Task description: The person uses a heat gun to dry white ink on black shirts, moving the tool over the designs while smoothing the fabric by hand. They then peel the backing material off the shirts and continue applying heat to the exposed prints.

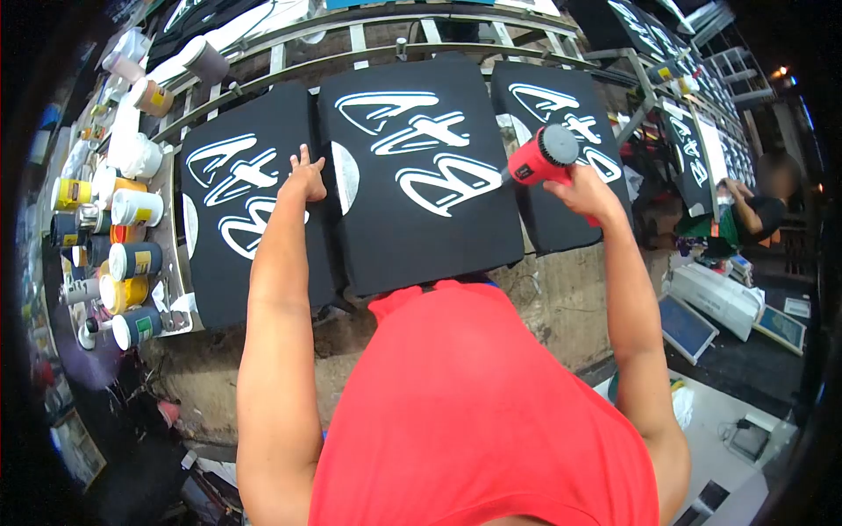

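The scene is taken in by a single head-worn camera, faced forward and steeply down; the red shirt (491, 412) is seen from above and very near, at the bottom edge; the black printed panels (421, 241) are viewed farther off, in the upper middle; jars (138, 209) are caught at the left, a co-worker (745, 215) more distantly at the right; the margins are bent and darkened.

A plain red top (491, 412) is worn, leaving both forearms (279, 285) bare

Tubs (138, 209) — left of fabric pieces (421, 175), frame (358, 37) behind
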A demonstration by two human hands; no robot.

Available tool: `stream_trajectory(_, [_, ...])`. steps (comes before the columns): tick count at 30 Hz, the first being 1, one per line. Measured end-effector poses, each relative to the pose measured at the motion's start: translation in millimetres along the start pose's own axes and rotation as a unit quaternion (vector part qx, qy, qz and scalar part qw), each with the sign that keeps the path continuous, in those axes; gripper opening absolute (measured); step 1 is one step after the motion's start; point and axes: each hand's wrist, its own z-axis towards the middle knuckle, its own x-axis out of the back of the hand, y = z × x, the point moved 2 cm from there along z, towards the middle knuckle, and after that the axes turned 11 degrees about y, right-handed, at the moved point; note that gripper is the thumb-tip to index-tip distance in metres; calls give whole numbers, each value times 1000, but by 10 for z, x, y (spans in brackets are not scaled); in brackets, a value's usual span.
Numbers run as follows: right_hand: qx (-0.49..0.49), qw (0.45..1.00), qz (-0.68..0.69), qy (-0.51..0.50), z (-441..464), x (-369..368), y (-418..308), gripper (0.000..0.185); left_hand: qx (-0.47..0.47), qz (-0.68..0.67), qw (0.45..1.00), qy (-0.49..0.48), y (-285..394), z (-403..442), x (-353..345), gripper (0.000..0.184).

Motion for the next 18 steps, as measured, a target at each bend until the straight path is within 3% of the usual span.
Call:
stream_trajectory(2, [5, 999, -35, -2, -17, -69, -2, 44, 3, 1, 1000, -5, 19, -26, 30, 93])
stream_trajectory(5, [-190, 974, 8, -121, -117, -16, -497, 50, 10, -8, 1000, -5, 25, -31, 41, 90])
stream_trajectory(6, [-99, 993, 18, -70, -136, -154, -363, 50, 8, -8, 1000, -3, 3, -19, -12, 90])
stream_trajectory(8, [-31, 999, -1, -17, -198, -263, -363, 48, -7, -29, 999, 34, -65, 45, -102, 89])
stream_trajectory(10, [-27, 999, -3, -48, -236, -271, -452, 47, -15, -43, 998, 52, -74, 49, -124, 84])
stream_trajectory(12, [-131, 981, 76, -120, -267, -177, -664, 48, -12, -63, 997, 48, -59, 58, -125, 82])
stream_trajectory(14, [-71, 995, 52, -55, -296, -302, -632, 49, -8, -78, 997, 28, -63, 69, -122, 84])
stream_trajectory(18, [-92, 990, 40, -104, -378, -229, -922, 52, 11, -54, 998, 9, 26, -22, -7, 86])
